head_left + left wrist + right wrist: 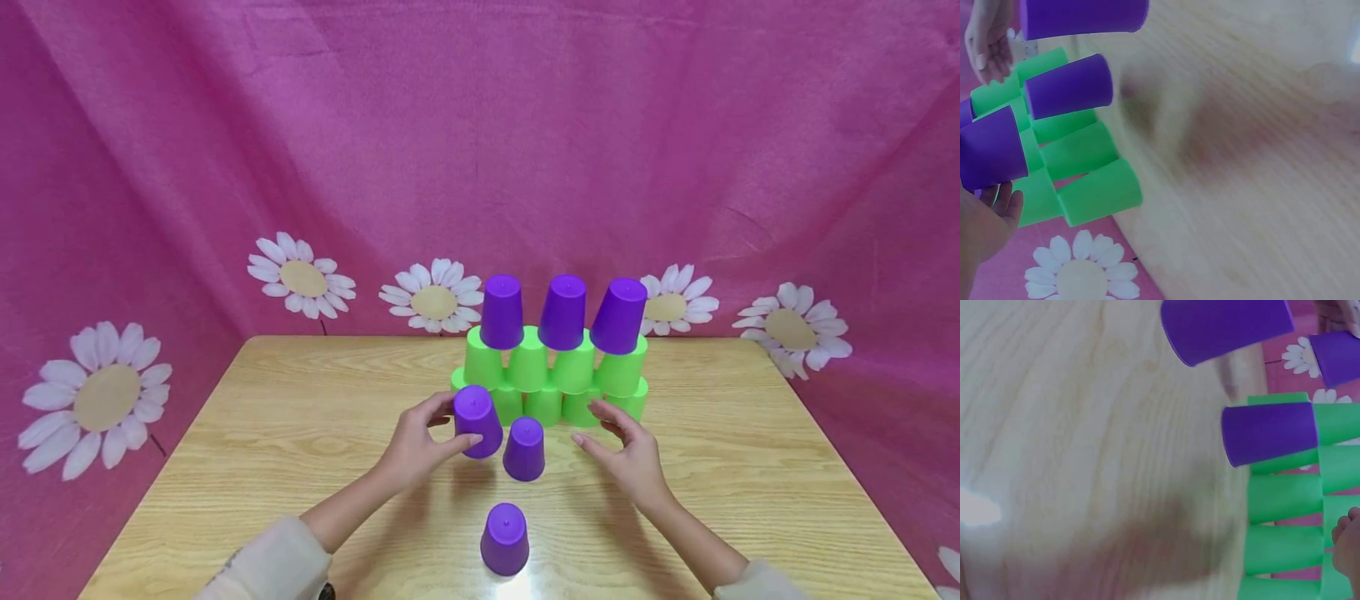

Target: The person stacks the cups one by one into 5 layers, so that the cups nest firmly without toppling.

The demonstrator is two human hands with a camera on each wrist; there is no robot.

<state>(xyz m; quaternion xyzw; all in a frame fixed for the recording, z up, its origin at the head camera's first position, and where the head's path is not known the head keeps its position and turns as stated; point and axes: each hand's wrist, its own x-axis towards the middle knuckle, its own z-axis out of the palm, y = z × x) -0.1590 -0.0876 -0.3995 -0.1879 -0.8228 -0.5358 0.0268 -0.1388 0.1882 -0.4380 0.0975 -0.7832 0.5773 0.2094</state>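
Observation:
My left hand (416, 442) grips a purple cup (477, 423), upside down and a little above the table, thumb on its near side. The left wrist view shows the held cup (991, 150) too. My right hand (633, 462) hovers with fingers apart and nothing in them, in front of the stack's right part. Between the hands a second purple cup (524, 450) stands upside down on the table, and a third cup (505, 540) stands nearer to me. Behind them rise two rows of upturned green cups (528, 360), topped by three purple cups (562, 312).
The wooden table (315, 400) reaches back to a pink cloth (480, 150) with large white daisies (303, 277). The stack sits near the table's far edge, right of the middle.

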